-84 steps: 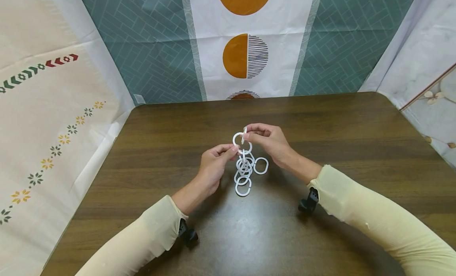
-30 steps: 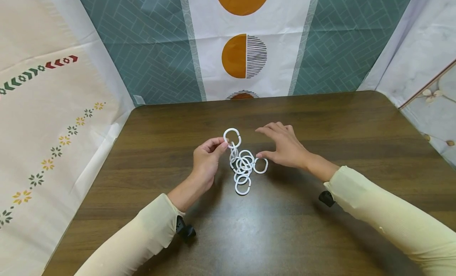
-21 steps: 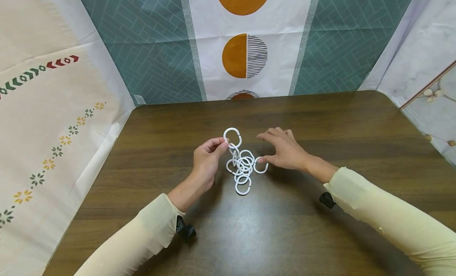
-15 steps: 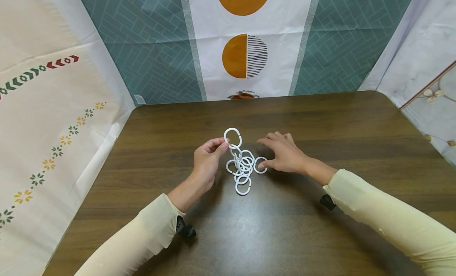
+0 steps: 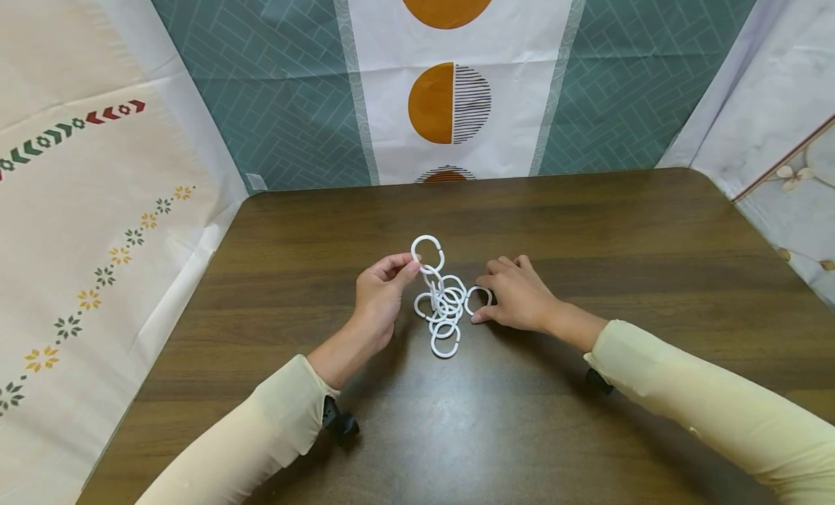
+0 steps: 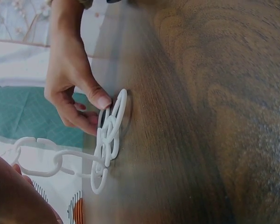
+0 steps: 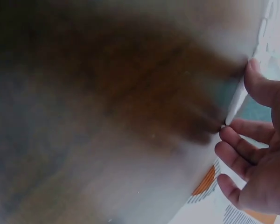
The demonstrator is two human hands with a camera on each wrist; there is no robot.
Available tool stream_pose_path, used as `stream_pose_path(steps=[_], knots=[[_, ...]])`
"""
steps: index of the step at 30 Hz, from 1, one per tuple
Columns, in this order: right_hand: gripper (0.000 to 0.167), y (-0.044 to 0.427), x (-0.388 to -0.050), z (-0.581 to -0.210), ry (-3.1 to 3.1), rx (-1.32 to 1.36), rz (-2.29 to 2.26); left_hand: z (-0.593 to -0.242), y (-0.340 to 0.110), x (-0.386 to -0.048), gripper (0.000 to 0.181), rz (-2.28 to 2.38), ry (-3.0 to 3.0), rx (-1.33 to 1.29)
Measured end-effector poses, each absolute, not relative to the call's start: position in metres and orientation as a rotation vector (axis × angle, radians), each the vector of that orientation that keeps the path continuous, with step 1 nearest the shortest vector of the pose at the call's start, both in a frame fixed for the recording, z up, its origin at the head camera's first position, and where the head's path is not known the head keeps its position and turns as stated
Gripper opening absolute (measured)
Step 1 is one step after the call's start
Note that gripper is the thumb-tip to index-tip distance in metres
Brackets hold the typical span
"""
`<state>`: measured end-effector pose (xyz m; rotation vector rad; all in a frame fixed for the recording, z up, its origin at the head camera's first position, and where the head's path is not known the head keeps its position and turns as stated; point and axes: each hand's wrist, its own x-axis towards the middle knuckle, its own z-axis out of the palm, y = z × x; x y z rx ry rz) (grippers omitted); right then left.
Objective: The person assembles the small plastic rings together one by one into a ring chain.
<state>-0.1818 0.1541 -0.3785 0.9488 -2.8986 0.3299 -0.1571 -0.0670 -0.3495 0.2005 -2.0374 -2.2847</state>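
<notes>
In the head view my left hand (image 5: 381, 295) pinches a white C-shaped plastic link (image 5: 427, 237), raised above the table. More links hang from it in a chain (image 6: 59, 162), down to a pile of white links (image 5: 447, 313) on the table. My right hand (image 5: 518, 295) is at the pile's right side, thumb and fingers around a white link (image 5: 466, 303) lying flat. In the right wrist view the thumb and index finger meet this link's edge (image 7: 237, 100) from opposite sides. One more link (image 5: 446, 356) lies at the pile's near end. Overlaps hide how some links join.
The brown wooden table (image 5: 417, 432) extends around both hands. A patterned teal and white cloth (image 5: 293, 92) hangs behind its far edge. Cream cloth (image 5: 98, 237) hangs at the left, and pale floral cloth (image 5: 783, 128) at the right.
My right hand has let go of the raised link, moved right, and come down around the flat link. My left hand has shifted slightly left, still holding its link with the chain below.
</notes>
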Motion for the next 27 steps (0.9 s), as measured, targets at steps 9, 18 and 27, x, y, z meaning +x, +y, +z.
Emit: stream_pose_path(steps=[9, 18, 27], knots=[[0.050, 0.151, -0.175, -0.382, -2.770, 1.050, 0.202, -0.348, -0.066, -0.155, 0.017, -2.296, -2.038, 0.198], [0.044, 0.155, -0.183, -0.375, -2.562, 1.166, 0.078, -0.347, -0.066, -0.155, 0.017, -2.306, -2.036, 0.188], [0.044, 0.164, -0.190, -0.345, -2.668, 1.050, 0.544, -0.348, -0.063, -0.155, 0.018, -2.319, -2.055, 0.194]])
